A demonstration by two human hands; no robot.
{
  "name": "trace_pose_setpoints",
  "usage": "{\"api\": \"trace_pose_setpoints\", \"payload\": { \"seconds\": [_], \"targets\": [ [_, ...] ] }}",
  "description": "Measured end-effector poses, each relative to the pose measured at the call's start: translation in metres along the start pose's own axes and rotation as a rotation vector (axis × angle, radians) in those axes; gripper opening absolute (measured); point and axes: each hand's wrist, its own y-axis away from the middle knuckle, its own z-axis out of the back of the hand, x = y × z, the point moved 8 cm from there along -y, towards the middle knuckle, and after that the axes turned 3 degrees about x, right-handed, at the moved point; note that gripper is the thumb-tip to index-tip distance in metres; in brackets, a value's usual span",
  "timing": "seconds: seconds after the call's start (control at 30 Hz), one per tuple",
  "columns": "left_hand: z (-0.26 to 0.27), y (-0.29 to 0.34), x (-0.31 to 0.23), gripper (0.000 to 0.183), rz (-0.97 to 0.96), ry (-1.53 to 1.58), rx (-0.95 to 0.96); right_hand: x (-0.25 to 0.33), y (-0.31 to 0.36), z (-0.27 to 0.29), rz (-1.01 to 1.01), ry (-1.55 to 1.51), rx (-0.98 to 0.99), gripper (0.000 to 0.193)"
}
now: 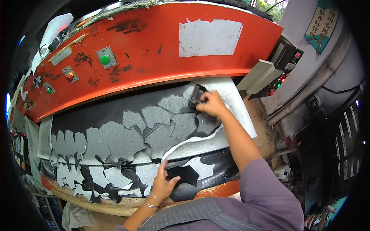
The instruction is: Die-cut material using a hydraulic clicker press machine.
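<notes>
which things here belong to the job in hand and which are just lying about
In the work:
- black tool in the right hand
- dark cut piece in the left hand
- grey sheet, partly cut
- pale board beneath it
- red machine behind

Apparently unrelated:
- whitish cloth, lower left
- banner on the wall

left grip (163,185): black piece (184,175) | right grip (212,104): dark form (196,93), by grey sheet (111,139) | orange machine (154,36) beyond
</notes>
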Motion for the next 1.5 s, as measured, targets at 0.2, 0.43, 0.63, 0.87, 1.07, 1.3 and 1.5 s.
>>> {"api": "trace_pose_setpoints", "payload": {
  "seconds": [0.2, 0.43, 0.63, 0.87, 1.07, 1.3, 1.5],
  "targets": [
    [-0.025, 0.007, -0.053, 0.017, -0.482, -0.192, 0.202, 0.012, 0.171, -0.013, -0.142, -1.059, 0.412, 0.037],
    [-0.074, 0.006, -0.062, 0.016, -0.381, 0.013, 0.220, 0.046, 0.274, -0.046, 0.009, -1.039, 0.486, 0.047],
    [-0.077, 0.038, -0.046, 0.022, -0.231, -0.159, 0.121, 0.023, 0.262, -0.011, 0.087, -0.530, 0.350, 0.041],
    [0.041, 0.059, 0.023, 0.064, 0.074, -0.141, -0.224, 0.003, 0.207, 0.017, 0.155, 0.020, 0.004, 0.042],
    [0.086, 0.052, 0.019, 0.095, 0.347, -0.867, -0.307, 0.080, 0.228, 0.018, 0.387, 0.053, 0.010, 0.050],
    [0.060, 0.043, 0.014, 0.077, 0.280, -0.906, -0.209, 0.095, 0.281, -0.054, 0.179, 0.373, 0.526, 0.097],
    [0.031, 0.087, -0.034, 0.055, -0.125, -0.385, -0.159, 0.073, 0.281, -0.063, -0.069, 0.041, 0.622, 0.096]
  ]
}}
